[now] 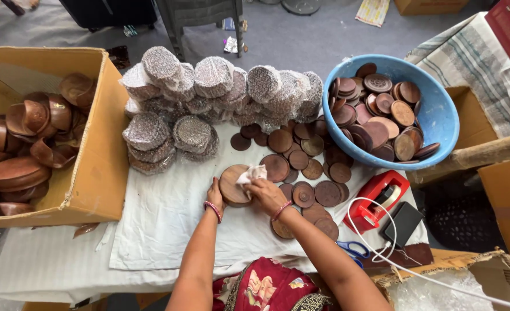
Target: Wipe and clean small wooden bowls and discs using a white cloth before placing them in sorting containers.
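Note:
My left hand grips the left edge of a round brown wooden disc that rests on the white cloth. My right hand presses a crumpled white rag onto the disc's right side. Several loose wooden discs lie scattered just right of my hands. A blue plastic basin at the right holds many more discs.
Foam-net wrapped stacks are piled at the back centre. A cardboard box of wooden bowls stands at the left. A red tape dispenser, a black phone with white cable and blue-handled scissors lie at the right.

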